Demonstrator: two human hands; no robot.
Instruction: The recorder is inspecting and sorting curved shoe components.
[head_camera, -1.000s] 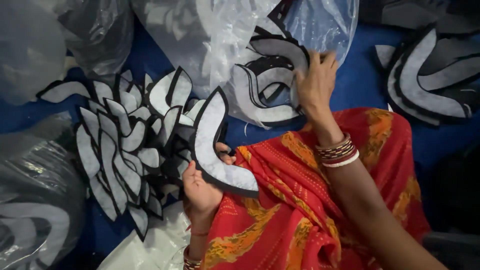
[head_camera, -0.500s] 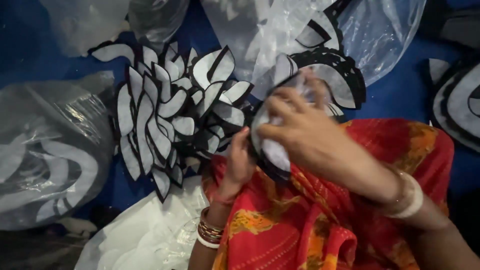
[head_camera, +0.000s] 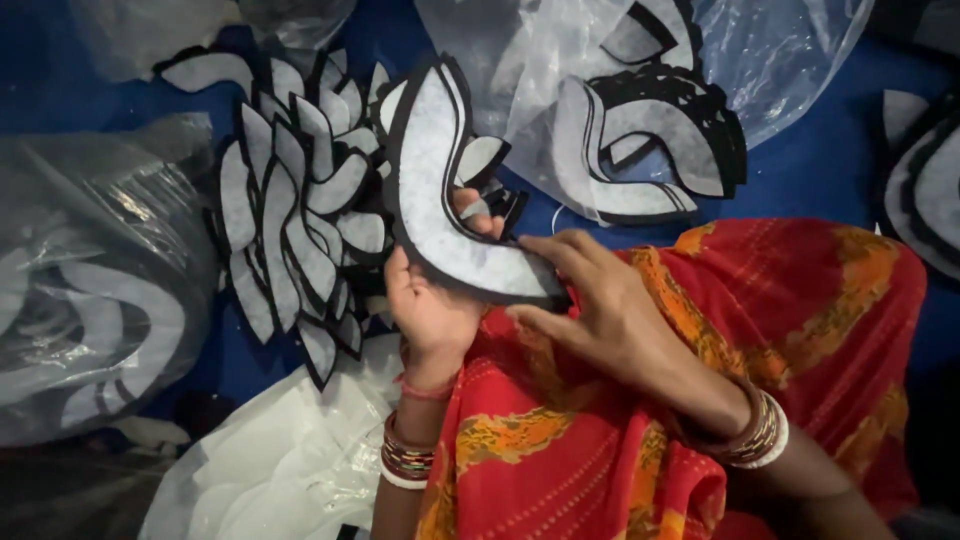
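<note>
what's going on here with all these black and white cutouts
A person sitting over a blue floor holds a small stack of curved grey-white, black-edged pieces. The left hand has a grip on the stack from below, thumb on its face, while the right hand rests its fingertips on the stack's lower end. To the left lies a fanned pile of the same pieces. More sit in a clear bag ahead and another bag at far left.

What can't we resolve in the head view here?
- Curved piece: how many layers the left hand grips; edges overlap.
- Its lower tip: covered by the right hand.
- Bagged pieces, far left: count and shape blurred by glare.
- Pieces, right: cut by frame edge.
</note>
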